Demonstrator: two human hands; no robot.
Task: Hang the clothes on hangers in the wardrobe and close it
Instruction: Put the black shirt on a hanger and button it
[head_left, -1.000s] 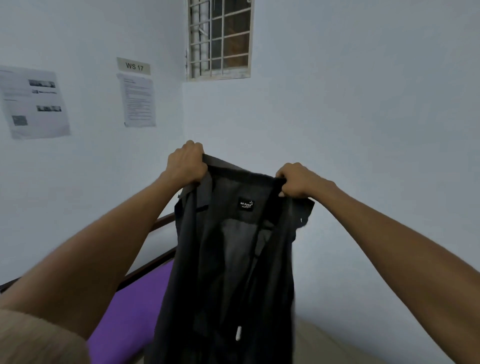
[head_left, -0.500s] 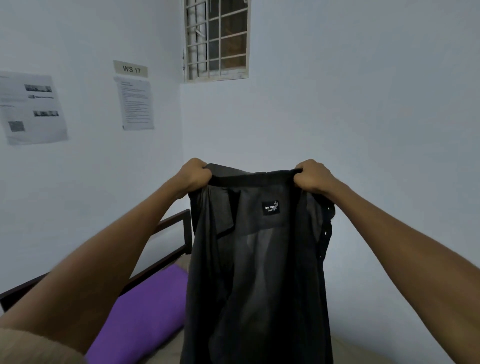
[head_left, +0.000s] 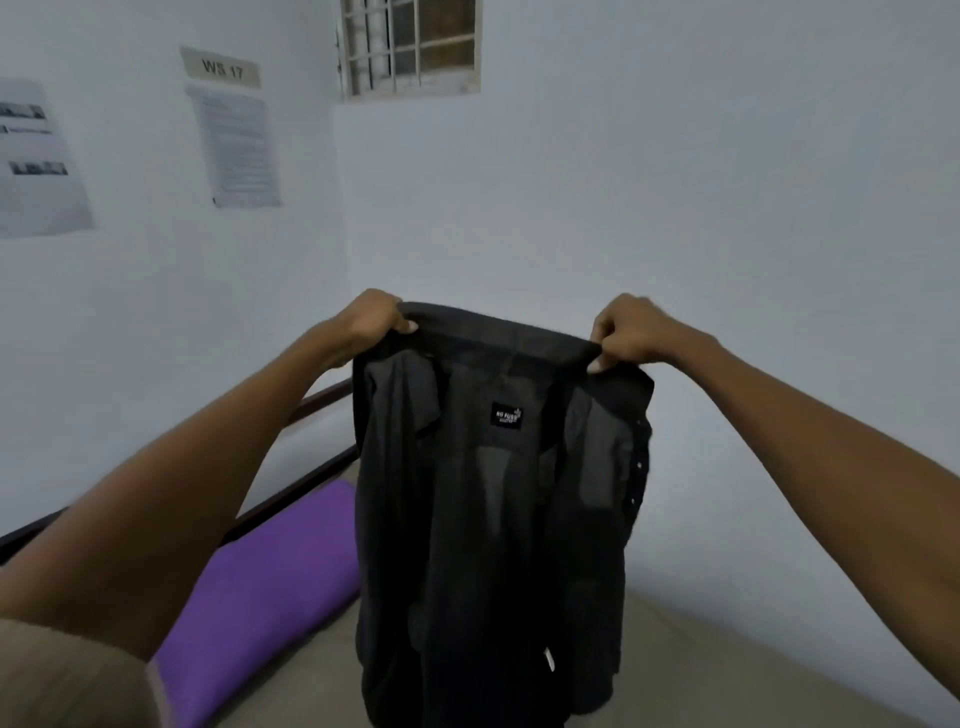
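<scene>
A dark grey button shirt (head_left: 488, 519) hangs in front of me, its inner side with a small black label facing me. My left hand (head_left: 376, 317) pinches the left end of its collar and my right hand (head_left: 631, 330) pinches the right end, so the collar is stretched flat between them. The shirt's lower part drapes down toward the bed. No hanger and no wardrobe are in view.
Below lies a bed with a beige sheet (head_left: 701, 670), a purple pillow (head_left: 270, 582) at left and a dark headboard rail (head_left: 317, 400). White walls meet in a corner ahead, with a barred window (head_left: 410, 44) and taped paper notices (head_left: 241, 150).
My hands have moved further apart and lower in the view, spreading the collar wide. The shirt has opened out flat, and the view has tilted down to show more of the bed.
</scene>
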